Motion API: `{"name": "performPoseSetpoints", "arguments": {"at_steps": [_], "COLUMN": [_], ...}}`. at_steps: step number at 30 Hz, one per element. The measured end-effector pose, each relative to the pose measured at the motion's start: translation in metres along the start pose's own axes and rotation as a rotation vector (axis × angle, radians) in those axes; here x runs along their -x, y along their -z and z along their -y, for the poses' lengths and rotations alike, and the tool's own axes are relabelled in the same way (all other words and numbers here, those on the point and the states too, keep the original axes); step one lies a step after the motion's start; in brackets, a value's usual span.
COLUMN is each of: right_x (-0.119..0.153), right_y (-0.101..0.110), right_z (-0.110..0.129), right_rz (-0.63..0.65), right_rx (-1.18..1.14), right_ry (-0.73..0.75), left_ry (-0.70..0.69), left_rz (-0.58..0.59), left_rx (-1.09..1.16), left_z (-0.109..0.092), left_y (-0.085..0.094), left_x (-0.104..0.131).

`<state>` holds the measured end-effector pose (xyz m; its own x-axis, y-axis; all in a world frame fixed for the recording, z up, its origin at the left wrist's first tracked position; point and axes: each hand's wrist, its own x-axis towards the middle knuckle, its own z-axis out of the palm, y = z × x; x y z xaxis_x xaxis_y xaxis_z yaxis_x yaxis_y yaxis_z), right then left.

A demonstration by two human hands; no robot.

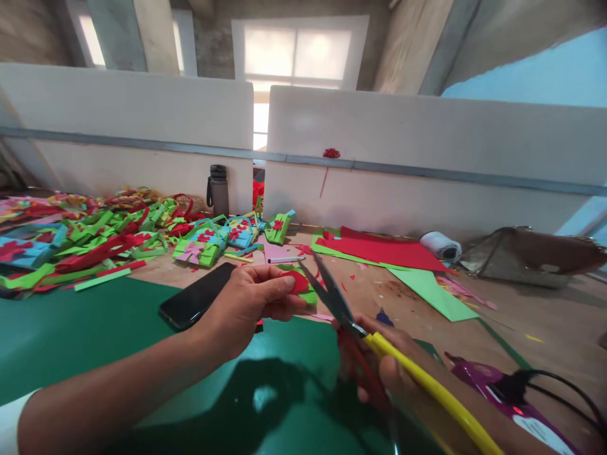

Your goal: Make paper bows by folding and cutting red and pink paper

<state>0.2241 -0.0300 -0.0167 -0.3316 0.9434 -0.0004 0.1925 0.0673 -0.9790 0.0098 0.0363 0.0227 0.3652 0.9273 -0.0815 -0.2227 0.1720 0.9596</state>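
Beyond the green mat point(109, 322), two white panels stand upright: left panel point(128, 107), right panel point(427, 139). Brown work surface point(370, 291) runs from the mat's far edge toward the panels. Heap of cut paper strips point(142, 221), mostly green, red and pink, lies beyond the mat's far left edge. Past the mat, to its far right: red sheet point(384, 248) over green paper, and a handbag point(531, 256) farther right; pale green sheet point(436, 294) nearer the mat. Purple device point(484, 379), with black cable and lit red spot, sits right of the mat. Over the mat's right part, the right hand point(402, 341) grips scissors point(379, 346) by the yellow handle; blades stand apart, tips angled up and left. Left hand point(256, 294), above the mat's far edge, pinches a small piece of red paper between thumb and fingers. Phone point(196, 297) lies screen up at the mat's far edge; bottle point(219, 193) stands upright well beyond it. Past the mat's far edge lies a pen point(286, 260). Smallest noted: the red paper point(300, 283), just beyond the mat's edge in view, near the blades; contact with them cannot be told.
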Motion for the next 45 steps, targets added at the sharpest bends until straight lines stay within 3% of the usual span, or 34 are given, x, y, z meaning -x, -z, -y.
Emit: {"name": "performPoseSetpoints", "arguments": {"at_steps": [9,18,23,36,45], "right_x": [0.008,-0.002,-0.001,0.007,0.006], "right_y": [-0.008,-0.001,0.005,-0.01,-0.012], "right_z": [0.015,-0.025,-0.035,-0.002,-0.003], "right_rz": [-0.024,-0.023,-0.052,-0.059,-0.084], "right_rx": [0.052,0.069,0.134,0.05,0.031], "right_ry": [0.053,0.057,0.073,0.01,0.017], "left_ry": [0.011,-0.028,-0.032,-0.043,-0.02], "left_rz": [0.063,0.094,0.103,0.109,0.111], "left_rx": [-0.028,-0.018,-0.021,0.007,0.022], "left_z": [0.002,0.005,0.006,0.005,0.007], "left_y": [-0.002,-0.002,-0.001,-0.003,-0.002], "left_x": [0.003,0.001,-0.001,-0.001,-0.001]}}
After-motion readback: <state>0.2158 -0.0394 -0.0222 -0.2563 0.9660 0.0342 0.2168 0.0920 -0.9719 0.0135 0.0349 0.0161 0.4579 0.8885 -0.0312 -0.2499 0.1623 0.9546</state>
